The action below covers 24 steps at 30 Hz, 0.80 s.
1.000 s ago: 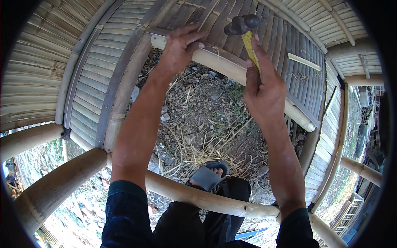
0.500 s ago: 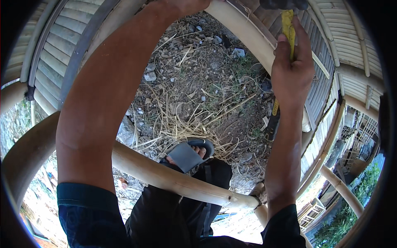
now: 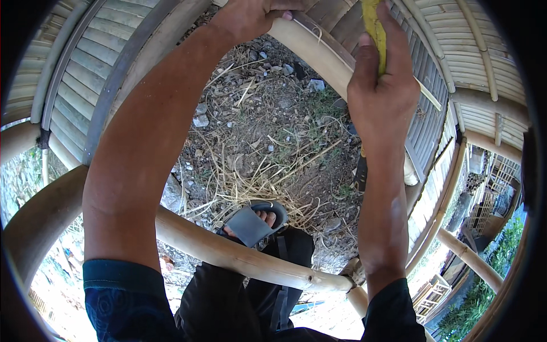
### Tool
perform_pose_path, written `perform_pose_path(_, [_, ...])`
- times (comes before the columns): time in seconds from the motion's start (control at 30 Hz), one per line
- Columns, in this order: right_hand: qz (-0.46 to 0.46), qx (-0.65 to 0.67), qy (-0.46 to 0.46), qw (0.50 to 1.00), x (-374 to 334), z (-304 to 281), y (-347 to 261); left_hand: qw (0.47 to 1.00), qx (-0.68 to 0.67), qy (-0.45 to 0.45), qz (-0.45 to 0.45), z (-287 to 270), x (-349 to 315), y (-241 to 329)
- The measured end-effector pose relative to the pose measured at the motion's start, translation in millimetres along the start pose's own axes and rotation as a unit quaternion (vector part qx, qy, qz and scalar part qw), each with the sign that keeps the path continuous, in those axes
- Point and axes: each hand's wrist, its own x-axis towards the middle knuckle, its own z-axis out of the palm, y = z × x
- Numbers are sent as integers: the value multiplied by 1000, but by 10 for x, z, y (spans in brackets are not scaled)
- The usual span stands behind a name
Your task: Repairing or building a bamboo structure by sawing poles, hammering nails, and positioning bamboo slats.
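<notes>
My right hand (image 3: 384,80) is wrapped round the yellow handle (image 3: 373,34) of a hammer, thumb laid along it. The hammer's head lies beyond the top edge now. At the top of the view, my left hand (image 3: 245,17) rests by a thick pale bamboo pole (image 3: 310,51), its fingers bent and pressed together at the edge of dark wooden slats (image 3: 342,25). What those fingers pinch, if anything, is hidden. A thin strip runs along the pole's upper side.
A bamboo rail (image 3: 245,251) crosses in front of my legs. Below, a sandalled foot (image 3: 256,222) stands by straw-like shavings (image 3: 268,182) on stony ground. A black-and-yellow tool (image 3: 360,171) is partly behind my right forearm. Slatted bamboo panels (image 3: 114,45) flank both sides.
My right hand and the hammer have moved up and slightly left, taking the dark hammer head out of view. More of my left hand shows now. The whole view has shifted a little.
</notes>
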Motion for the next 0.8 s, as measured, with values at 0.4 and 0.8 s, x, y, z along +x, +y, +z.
perform_pose_path(0.4, [-105,-17,97,990,-159,90,258,1000,0,-6,-14,13,19,119])
perform_pose_path(0.8, [9,-35,-68,997,-48,57,283,1000,-8,-23,-12,-65,46,20])
